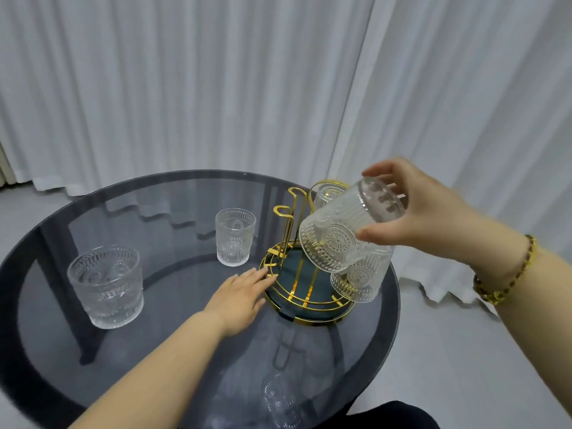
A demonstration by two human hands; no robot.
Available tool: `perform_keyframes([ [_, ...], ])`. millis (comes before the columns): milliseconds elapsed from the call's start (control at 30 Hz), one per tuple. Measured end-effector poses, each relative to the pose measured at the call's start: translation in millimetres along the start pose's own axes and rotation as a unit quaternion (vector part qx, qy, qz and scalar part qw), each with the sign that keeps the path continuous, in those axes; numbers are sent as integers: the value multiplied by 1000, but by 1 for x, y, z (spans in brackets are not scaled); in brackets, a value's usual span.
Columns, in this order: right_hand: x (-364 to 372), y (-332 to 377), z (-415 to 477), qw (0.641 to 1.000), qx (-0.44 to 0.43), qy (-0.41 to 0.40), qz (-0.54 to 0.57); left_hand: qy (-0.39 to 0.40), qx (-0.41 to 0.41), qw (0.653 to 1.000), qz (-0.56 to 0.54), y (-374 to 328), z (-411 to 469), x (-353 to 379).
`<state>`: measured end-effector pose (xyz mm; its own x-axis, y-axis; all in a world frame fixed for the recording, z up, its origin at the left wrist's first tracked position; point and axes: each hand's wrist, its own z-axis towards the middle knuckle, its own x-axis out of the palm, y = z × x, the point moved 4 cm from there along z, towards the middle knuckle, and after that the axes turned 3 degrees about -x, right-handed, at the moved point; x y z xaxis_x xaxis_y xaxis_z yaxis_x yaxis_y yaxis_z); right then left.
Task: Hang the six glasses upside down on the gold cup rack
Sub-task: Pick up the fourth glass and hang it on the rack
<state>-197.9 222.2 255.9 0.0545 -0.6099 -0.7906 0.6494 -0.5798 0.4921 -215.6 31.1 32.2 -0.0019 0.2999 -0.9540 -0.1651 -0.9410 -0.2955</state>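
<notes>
My right hand [424, 209] grips an embossed clear glass [346, 230] by its base, tilted mouth-down over the gold cup rack [297, 218]. The rack stands on a dark green round tray with a gold rim [309, 308] at the table's right side. One glass [360, 280] hangs upside down on the rack's near right, partly behind the held glass. Another glass [326, 193] sits on the rack at the back. My left hand [241, 292] lies flat, fingers touching the tray's left rim. Two upright glasses stand on the table: one [235, 236] mid-table, one [106, 286] at the left.
The round smoked-glass table [173, 351] reflects the rack and a glass near its front edge. White curtains [216, 88] hang behind the table, with pale floor on both sides. Two free gold hooks [286, 209] stand up on the rack's left.
</notes>
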Motion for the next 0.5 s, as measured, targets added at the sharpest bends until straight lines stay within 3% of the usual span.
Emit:
perform_keyframes([
  [500, 60, -27, 43, 992, 8, 90, -87, -11, 16, 999, -38, 9, 5, 5],
])
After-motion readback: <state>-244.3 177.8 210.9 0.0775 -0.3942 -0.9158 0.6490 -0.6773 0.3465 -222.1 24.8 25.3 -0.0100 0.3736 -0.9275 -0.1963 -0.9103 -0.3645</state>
